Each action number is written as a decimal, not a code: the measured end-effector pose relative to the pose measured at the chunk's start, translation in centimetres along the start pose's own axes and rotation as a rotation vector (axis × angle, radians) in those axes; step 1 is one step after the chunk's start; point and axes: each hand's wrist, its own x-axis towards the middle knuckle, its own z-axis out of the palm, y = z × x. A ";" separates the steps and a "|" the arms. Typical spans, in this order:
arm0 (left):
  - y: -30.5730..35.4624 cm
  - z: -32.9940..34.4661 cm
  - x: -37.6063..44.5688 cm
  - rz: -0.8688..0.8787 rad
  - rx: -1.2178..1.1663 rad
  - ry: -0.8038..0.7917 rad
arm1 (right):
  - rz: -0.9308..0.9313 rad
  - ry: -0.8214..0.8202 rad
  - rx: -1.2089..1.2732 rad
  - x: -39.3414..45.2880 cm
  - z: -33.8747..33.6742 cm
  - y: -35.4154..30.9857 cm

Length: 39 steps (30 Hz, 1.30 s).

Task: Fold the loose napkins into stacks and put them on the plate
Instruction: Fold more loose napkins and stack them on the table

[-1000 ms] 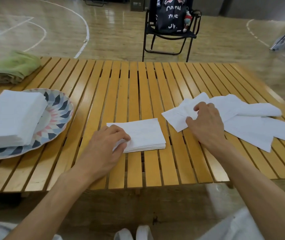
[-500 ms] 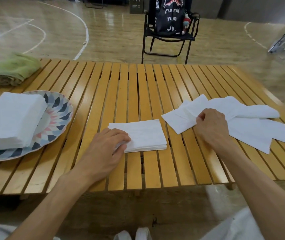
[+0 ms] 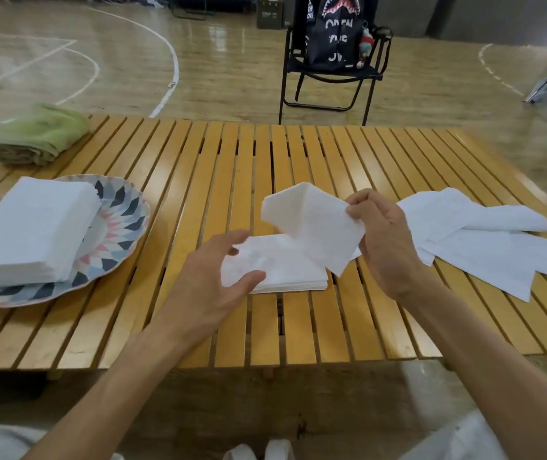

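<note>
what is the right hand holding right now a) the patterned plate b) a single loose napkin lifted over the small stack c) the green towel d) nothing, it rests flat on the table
b: the right hand pinches a loose napkin raised off the table, hanging over the small folded stack that the left hand is reaching for.

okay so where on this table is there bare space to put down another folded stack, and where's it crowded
Bare slats run across the far half of the table, between the green towel and the far right corner. The near edge is also free. Crowded: the plate, mostly taken by a napkin stack, the middle stack, and the loose napkins on the right.
</note>
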 end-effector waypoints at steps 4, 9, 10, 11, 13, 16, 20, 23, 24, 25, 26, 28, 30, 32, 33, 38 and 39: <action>0.0 -0.3 0.4 -0.078 -0.151 0.074 | 0.268 -0.217 0.275 -0.7 0.3 -0.9; 0.9 -1.0 0.4 -0.070 -0.361 0.055 | 0.410 -0.470 0.264 -1.3 0.4 -0.5; 1.1 -1.0 0.3 -0.104 -0.445 0.056 | 0.422 -0.470 0.253 -1.3 0.6 -0.3; 1.2 -1.0 0.2 -0.144 -0.524 0.064 | 0.431 -0.437 0.244 -1.3 0.8 -0.2; 1.4 -0.9 0.2 -0.214 -0.620 0.094 | 0.426 -0.366 0.241 -1.1 1.0 0.1; 1.4 -0.7 0.2 -0.286 -0.642 0.168 | 0.414 -0.456 0.135 -1.1 1.1 0.4; 1.0 -0.6 0.4 -0.303 -0.578 0.172 | 0.398 -0.369 0.002 -1.2 1.2 0.4; 0.6 -0.9 0.5 -0.273 -0.500 0.152 | 0.379 -0.277 -0.033 -1.1 1.1 0.6; 0.5 -0.9 0.5 -0.272 -0.470 0.150 | 0.369 -0.246 -0.049 -1.0 1.1 0.7; 0.5 -0.9 0.5 -0.271 -0.447 0.153 | 0.355 -0.217 -0.071 -1.0 1.1 0.9; 0.5 -0.8 0.4 -0.267 -0.425 0.162 | 0.337 -0.193 -0.099 -1.0 1.2 1.0; 0.5 -0.5 0.3 -0.262 -0.378 0.202 | 0.288 -0.154 -0.188 -1.0 1.3 1.3; 0.5 -0.4 0.3 -0.268 -0.353 0.252 | 0.243 -0.115 -0.281 -0.9 1.3 1.6; 0.4 -0.5 0.3 -0.264 -0.337 0.273 | 0.233 -0.086 -0.320 -0.8 1.4 1.9; 0.4 -0.5 0.4 -0.250 -0.322 0.270 | 0.233 -0.078 -0.333 -0.8 1.4 2.0; -0.2 -0.3 0.4 -0.176 -0.231 0.209 | 0.224 -0.088 -0.376 -0.6 1.4 2.1; -0.2 -0.3 0.4 -0.180 -0.234 0.199 | 0.216 -0.090 -0.399 -0.7 1.4 2.1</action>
